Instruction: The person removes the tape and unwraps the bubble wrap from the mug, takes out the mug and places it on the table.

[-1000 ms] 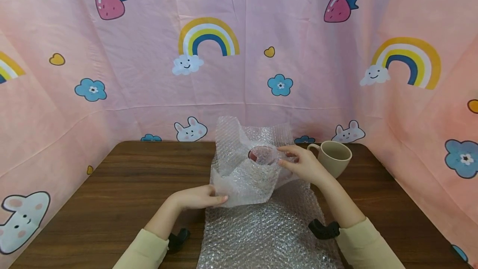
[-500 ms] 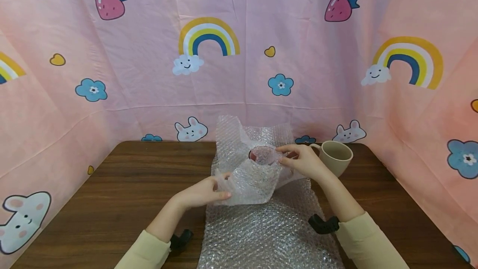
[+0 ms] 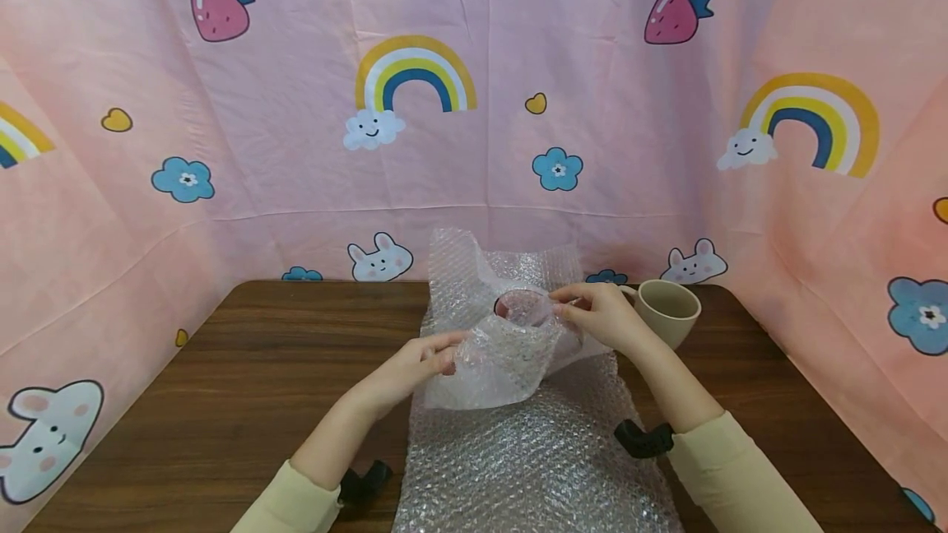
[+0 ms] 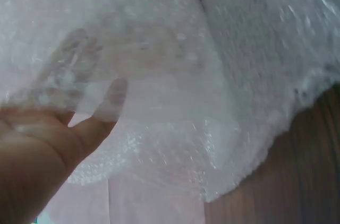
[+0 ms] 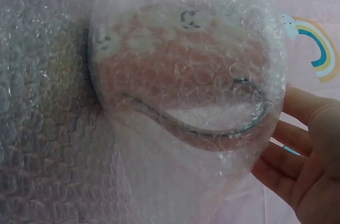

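Note:
A pink mug [image 3: 511,308] stands wrapped in bubble wrap [image 3: 533,467], its round mouth showing at the top. Through the plastic, the right wrist view shows small printed faces and a dark-edged mug handle [image 5: 212,128]. My right hand [image 3: 603,316] holds the wrap at the right of the mug's rim with thumb and fingers. At the left flap, my left hand [image 3: 407,370] touches the wrap with fingers extended. In the left wrist view, its thumb and fingers [image 4: 95,120] are spread, partly seen through the plastic.
A beige mug [image 3: 668,311] stands at the back right, beside my right hand. The bubble wrap sheet runs over the dark wooden table [image 3: 311,327] toward me. A pink printed cloth [image 3: 296,163] hangs behind and along both sides.
My left hand has moved up and right along the left flap, from its lower corner toward the mug. The right hand has stayed at the rim.

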### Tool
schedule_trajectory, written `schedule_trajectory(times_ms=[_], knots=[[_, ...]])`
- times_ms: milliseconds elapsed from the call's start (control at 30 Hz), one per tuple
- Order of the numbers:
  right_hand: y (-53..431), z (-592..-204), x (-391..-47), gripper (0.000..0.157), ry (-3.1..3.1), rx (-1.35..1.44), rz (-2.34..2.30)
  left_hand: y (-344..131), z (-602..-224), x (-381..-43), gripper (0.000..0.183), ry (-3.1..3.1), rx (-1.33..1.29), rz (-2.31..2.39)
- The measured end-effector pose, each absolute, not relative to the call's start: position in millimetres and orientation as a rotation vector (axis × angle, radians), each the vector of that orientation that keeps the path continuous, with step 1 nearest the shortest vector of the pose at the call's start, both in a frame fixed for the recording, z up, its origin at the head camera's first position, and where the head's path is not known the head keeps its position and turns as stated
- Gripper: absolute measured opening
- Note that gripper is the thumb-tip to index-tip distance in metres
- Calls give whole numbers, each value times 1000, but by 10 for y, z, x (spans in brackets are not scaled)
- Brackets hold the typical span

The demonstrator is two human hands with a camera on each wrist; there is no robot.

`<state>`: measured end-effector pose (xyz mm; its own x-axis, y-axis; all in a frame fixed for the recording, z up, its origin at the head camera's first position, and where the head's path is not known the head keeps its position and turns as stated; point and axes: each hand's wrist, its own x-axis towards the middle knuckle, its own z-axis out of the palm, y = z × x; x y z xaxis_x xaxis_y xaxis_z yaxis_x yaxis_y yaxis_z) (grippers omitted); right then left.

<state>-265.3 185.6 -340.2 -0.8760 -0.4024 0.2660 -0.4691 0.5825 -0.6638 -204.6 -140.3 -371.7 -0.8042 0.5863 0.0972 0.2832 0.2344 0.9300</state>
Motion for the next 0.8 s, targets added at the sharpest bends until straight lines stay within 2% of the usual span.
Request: schedule_trajectory(times_ms=[200, 367, 500, 800], knots=[[1853, -3401, -2676, 27, -2693, 783, 1108, -1327, -3644, -1983, 50, 2301, 689, 1648], [1844, -3396, -2694, 25, -2670, 791, 1032, -1279, -3638, -1960, 47, 2290, 664, 1693], [1842, -3400, -2716, 22, -2657, 765, 1000, -1237, -3639, -1941, 46, 2248, 730, 1738], [1831, -3408, -2784, 18, -2607, 702, 942, -1130, -3612, -1866, 32, 2286, 870, 1735]])
